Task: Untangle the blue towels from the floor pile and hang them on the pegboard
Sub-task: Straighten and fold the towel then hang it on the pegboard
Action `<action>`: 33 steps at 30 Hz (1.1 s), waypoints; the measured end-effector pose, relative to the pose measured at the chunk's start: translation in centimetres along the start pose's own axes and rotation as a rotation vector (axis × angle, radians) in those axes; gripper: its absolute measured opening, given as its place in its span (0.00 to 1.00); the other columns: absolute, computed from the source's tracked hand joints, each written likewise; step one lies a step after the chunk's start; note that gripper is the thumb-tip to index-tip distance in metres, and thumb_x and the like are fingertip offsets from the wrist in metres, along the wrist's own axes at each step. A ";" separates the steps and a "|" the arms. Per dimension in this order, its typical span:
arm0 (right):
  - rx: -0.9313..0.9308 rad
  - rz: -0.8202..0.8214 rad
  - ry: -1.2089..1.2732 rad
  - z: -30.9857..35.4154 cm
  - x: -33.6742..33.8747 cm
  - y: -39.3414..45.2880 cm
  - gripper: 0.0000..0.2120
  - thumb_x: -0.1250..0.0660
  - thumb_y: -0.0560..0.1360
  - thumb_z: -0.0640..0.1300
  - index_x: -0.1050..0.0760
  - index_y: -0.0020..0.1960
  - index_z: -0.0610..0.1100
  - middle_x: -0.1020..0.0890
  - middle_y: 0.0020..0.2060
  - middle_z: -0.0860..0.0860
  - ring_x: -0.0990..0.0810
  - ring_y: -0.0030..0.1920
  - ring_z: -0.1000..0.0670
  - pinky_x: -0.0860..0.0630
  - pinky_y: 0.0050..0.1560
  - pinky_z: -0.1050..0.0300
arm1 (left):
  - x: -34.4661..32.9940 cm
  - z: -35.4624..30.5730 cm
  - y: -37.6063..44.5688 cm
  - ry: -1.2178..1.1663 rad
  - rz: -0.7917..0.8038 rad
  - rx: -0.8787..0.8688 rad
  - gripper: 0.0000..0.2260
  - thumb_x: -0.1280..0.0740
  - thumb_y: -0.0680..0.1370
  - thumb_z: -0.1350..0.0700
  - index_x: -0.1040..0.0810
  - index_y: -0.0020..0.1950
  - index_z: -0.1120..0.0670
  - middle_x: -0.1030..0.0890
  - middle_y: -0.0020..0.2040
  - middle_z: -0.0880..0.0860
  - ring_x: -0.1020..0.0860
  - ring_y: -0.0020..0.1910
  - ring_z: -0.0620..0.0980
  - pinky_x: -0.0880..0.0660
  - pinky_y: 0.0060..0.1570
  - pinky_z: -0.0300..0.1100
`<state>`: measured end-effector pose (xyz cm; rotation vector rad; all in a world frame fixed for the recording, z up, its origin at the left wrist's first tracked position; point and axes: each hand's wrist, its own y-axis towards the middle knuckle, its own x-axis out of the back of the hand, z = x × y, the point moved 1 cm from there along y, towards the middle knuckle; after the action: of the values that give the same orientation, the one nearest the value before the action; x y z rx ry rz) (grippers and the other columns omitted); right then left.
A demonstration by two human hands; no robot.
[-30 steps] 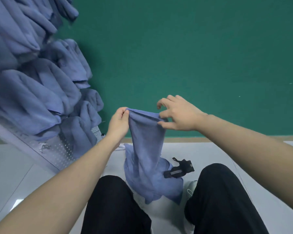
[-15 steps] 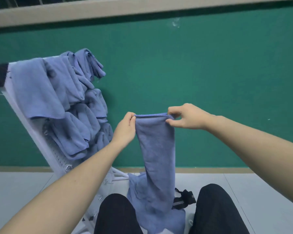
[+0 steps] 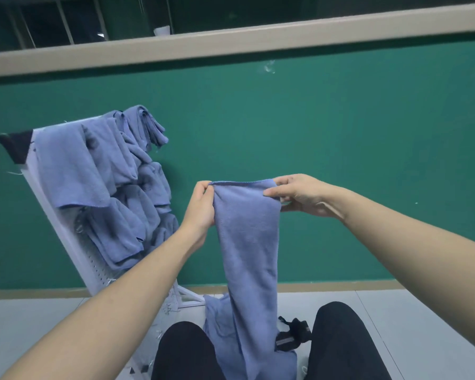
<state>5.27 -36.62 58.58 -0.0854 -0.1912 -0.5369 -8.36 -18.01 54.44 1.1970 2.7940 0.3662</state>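
The left hand (image 3: 202, 207) and the right hand (image 3: 299, 194) each pinched one top corner of a soft blue cloth towel (image 3: 248, 242), so both hands had a closed grip on it. The top edge of the towel was pulled flat between the two hands, in the middle of the scene. The rest of it hung straight down between the person's knees in black trousers (image 3: 340, 346). Its bottom end was lost in a small heap of blue cloth (image 3: 217, 319) on the grey floor (image 3: 25, 325), and I could not tell if that heap was part of the same towel or another one. A small black strap with a buckle (image 3: 292, 334) lay on the floor just to the right of the hanging towel. Far to the left, a white pegboard with little holes (image 3: 66, 242) leaned back toward the green wall (image 3: 340, 133). Many blue towels already hung on the board (image 3: 99, 174), packed close from top to bottom. The step seemed to be the untangling one: this towel was nearly pulled out and opened up, but it was not yet on the board. The next move would likely call for lifting the towel clear of the heap, carrying it left to the pegboard, and finding a free peg. That could be hard, because the board looked very full.
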 end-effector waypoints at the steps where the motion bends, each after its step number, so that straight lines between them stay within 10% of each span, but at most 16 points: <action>1: -0.030 0.003 0.028 -0.1 -0.1 -0.1 0.06 0.27 0.76 0.42 0.23 0.51 0.45 0.21 0.42 0.48 0.23 0.39 0.53 0.19 0.49 0.57 | 0.1 0.0 -0.1 0.016 -0.009 -0.014 0.09 0.46 0.84 0.54 0.28 0.49 0.49 0.27 0.38 0.48 0.32 0.33 0.45 0.35 0.31 0.40; 7: -0.008 -0.167 0.132 -0.8 -1.6 -0.4 0.07 0.34 0.81 0.42 0.33 0.50 0.47 0.20 0.37 0.50 0.21 0.34 0.51 0.21 0.38 0.55 | 0.5 -0.2 -1.3 -0.021 -0.024 -0.073 0.11 0.41 0.84 0.56 0.25 0.56 0.40 0.23 0.36 0.50 0.32 0.29 0.45 0.35 0.28 0.39; 15: 0.099 -0.285 -0.045 -1.0 -3.3 -0.5 0.14 0.45 0.80 0.38 0.25 0.45 0.52 0.27 0.35 0.52 0.34 0.32 0.52 0.35 0.29 0.60 | 0.2 -0.5 -2.6 -0.148 0.015 0.147 0.19 0.48 0.78 0.69 0.24 0.37 0.53 0.29 0.30 0.49 0.37 0.24 0.45 0.43 0.22 0.36; 23: 0.013 -0.121 0.239 -0.6 -3.2 -0.9 0.12 0.34 0.75 0.33 0.25 0.39 0.49 0.22 0.34 0.54 0.26 0.33 0.54 0.32 0.34 0.60 | -0.8 -2.1 -2.9 -0.386 0.069 0.225 0.16 0.46 0.80 0.70 0.21 0.45 0.57 0.19 0.39 0.52 0.23 0.30 0.46 0.26 0.28 0.36; 33: 0.025 -0.116 0.133 -0.6 -4.1 -0.5 0.13 0.37 0.79 0.34 0.15 0.50 0.47 0.13 0.51 0.52 0.18 0.49 0.55 0.23 0.55 0.58 | -0.1 0.1 -3.6 -0.270 -0.014 0.244 0.15 0.43 0.77 0.67 0.25 0.36 0.52 0.25 0.37 0.52 0.30 0.35 0.50 0.34 0.33 0.42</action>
<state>1.70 -35.08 57.19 -0.0138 -0.0732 -0.6535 -10.77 -20.44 53.41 1.1682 2.6625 -0.1338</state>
